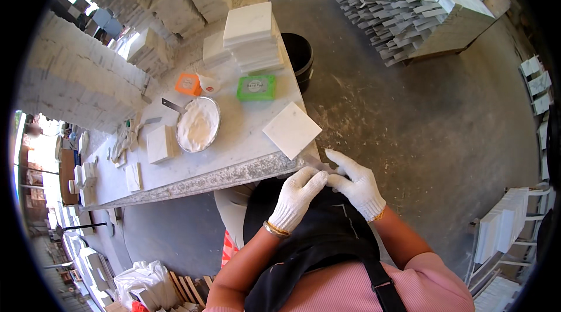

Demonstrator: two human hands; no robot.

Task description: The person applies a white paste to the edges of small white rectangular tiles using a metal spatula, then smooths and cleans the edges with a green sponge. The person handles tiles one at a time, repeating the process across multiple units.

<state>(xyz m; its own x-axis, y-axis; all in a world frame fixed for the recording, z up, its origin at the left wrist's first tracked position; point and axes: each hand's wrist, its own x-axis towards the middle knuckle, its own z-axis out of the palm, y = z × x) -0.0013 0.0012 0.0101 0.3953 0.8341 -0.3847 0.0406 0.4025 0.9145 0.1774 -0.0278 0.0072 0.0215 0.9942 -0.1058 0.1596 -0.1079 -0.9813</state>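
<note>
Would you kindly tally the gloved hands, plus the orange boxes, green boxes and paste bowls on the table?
Gloved hands (left hand, right hand): 2
Orange box: 1
Green box: 1
Bowl of white paste: 1
Total: 5

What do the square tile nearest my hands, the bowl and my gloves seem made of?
Square tile: stone, perhaps marble; smooth and white with faint mottling. Bowl: likely metal, polished, as its shine suggests. Gloves: matte knitted fabric, perhaps cotton, given the visible ribbing.
</note>
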